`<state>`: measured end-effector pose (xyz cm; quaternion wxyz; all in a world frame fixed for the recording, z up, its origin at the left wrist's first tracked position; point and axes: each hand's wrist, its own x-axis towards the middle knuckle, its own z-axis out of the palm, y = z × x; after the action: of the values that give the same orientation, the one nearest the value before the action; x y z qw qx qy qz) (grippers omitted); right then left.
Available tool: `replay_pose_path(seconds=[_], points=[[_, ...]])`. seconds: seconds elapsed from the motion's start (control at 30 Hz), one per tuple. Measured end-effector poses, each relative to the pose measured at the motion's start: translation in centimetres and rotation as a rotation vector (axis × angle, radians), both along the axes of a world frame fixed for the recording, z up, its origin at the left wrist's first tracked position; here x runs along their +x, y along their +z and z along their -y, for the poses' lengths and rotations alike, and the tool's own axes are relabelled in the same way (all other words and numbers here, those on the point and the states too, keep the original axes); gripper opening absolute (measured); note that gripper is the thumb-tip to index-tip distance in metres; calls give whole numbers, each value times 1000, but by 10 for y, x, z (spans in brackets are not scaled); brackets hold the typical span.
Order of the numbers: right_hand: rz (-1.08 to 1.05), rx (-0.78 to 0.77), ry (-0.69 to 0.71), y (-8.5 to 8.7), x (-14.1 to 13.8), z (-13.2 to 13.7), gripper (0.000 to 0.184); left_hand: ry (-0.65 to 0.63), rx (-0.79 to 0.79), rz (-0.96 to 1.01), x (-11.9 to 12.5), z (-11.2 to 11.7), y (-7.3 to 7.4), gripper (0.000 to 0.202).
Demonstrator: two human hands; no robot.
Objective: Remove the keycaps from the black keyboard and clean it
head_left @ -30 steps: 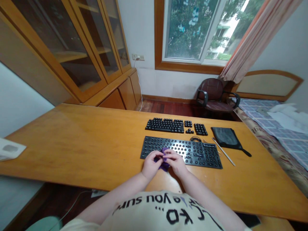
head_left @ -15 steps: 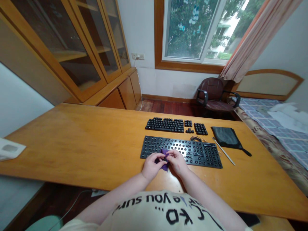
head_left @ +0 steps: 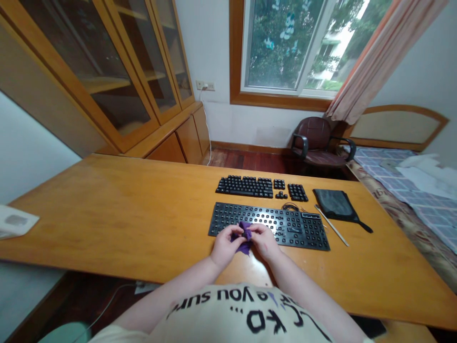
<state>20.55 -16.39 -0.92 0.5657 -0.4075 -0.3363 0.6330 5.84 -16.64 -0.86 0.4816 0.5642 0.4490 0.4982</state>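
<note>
A small purple cloth [head_left: 244,247] is bunched between my two hands, just over the front edge of the black keyboard base [head_left: 228,213]. My left hand [head_left: 223,245] pinches it from the left, and my right hand [head_left: 264,240] grips it from the right. Whether a small dark piece sits in the cloth's folds, I cannot make out. The base's keycaps are off, leaving rows of bare switch posts. Behind it the black keycaps lie in groups: a large block [head_left: 244,186], two small clusters [head_left: 279,184] and a number block [head_left: 297,192].
To the right of the base lie a thin white stick [head_left: 332,226] and a dark mesh pouch [head_left: 335,205] with a strap. A coiled black cable [head_left: 290,206] rests behind the base. A white box [head_left: 16,221] stands at the wooden table's [head_left: 117,214] left end.
The purple cloth has shifted in my fingers, with more of it gathered upright between them. Both hands stay in nearly the same place.
</note>
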Motion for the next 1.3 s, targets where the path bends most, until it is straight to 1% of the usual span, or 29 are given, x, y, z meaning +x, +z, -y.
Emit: replay_pose_path(seconds=[0.17,0.27,0.33,0.47,0.53,0.63,0.7,0.8,0.93,1.1,1.23,1.3], points=[[-47,-45,5,6,-1,2,22,3,-18,67,3,-1,0,14],[-67,-63,-21,6,-1,1,22,7,-15,111,3,-3,2,14],[-49,-54,-36,5,-1,1,22,30,-1,105,2,-4,3,14],[-23,-9,-53,5,-2,1,23,71,103,-56,-2,-5,4,12],[-14,1,-62,7,-2,2,23,54,157,-137,-4,-5,7,16],[21,7,-34,9,-1,4,21,21,186,-195,-5,-3,10,24],[33,3,5,9,0,5,21,21,175,-196,-5,-3,11,23],[8,4,28,7,1,6,21,15,131,-132,-4,-4,10,21],[19,35,57,7,1,6,20,10,60,-42,-4,-4,9,29],[77,40,80,12,0,7,19,-33,81,-99,-6,-3,8,28],[93,45,84,12,-1,6,20,5,1,14,-2,-3,11,23],[83,40,77,11,-1,6,21,58,-46,92,-3,-7,17,29]])
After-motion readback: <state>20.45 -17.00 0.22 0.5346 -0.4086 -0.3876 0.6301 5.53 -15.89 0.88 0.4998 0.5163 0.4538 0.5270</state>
